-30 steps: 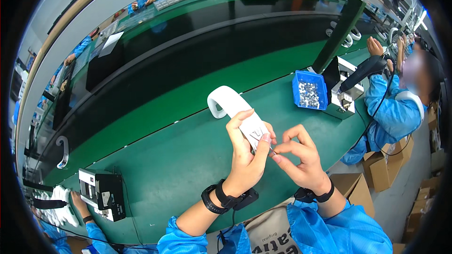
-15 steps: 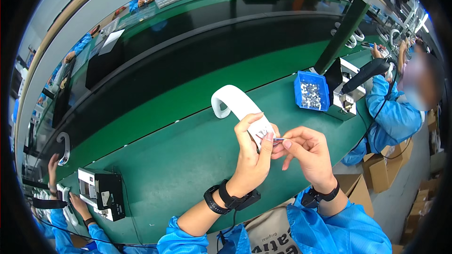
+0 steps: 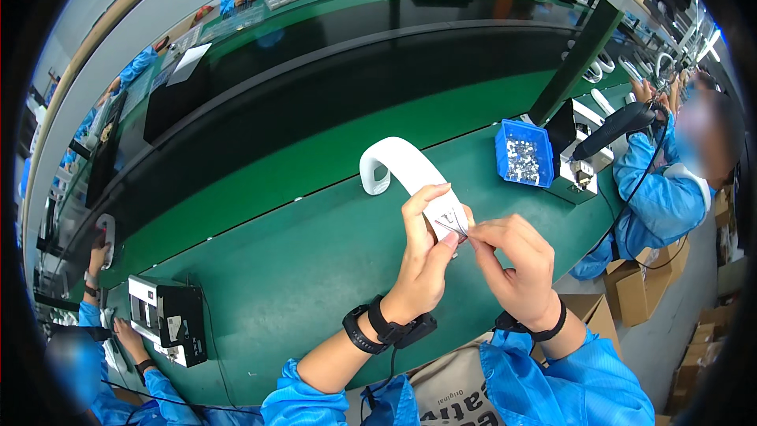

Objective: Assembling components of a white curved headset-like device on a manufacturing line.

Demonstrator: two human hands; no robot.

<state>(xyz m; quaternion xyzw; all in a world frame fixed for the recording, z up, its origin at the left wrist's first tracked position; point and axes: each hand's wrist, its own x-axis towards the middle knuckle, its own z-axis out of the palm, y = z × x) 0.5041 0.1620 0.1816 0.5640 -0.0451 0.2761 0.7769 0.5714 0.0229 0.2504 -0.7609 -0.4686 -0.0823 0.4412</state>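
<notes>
A white curved plastic housing (image 3: 414,170), hooked at its far end, is held above the green bench by my left hand (image 3: 427,260). The fingers wrap round its near end, with the thumb by the open end. Thin dark and reddish wires (image 3: 451,226) show at that end. My right hand (image 3: 516,260) pinches at the wires there, thumb and forefinger pressed together. The wire ends between those fingertips are mostly hidden.
A blue bin (image 3: 524,154) of small metal parts stands at the right beside a boxy machine (image 3: 574,158). Another black-and-white machine (image 3: 165,319) sits at the left. Beyond the green bench (image 3: 292,284) runs a dark conveyor (image 3: 315,102). Co-workers in blue sit on both sides.
The wires that stuck out sideways toward my right hand now lie across the housing's end. My right fingertips have closed in near the left thumb. The housing has shifted slightly right.
</notes>
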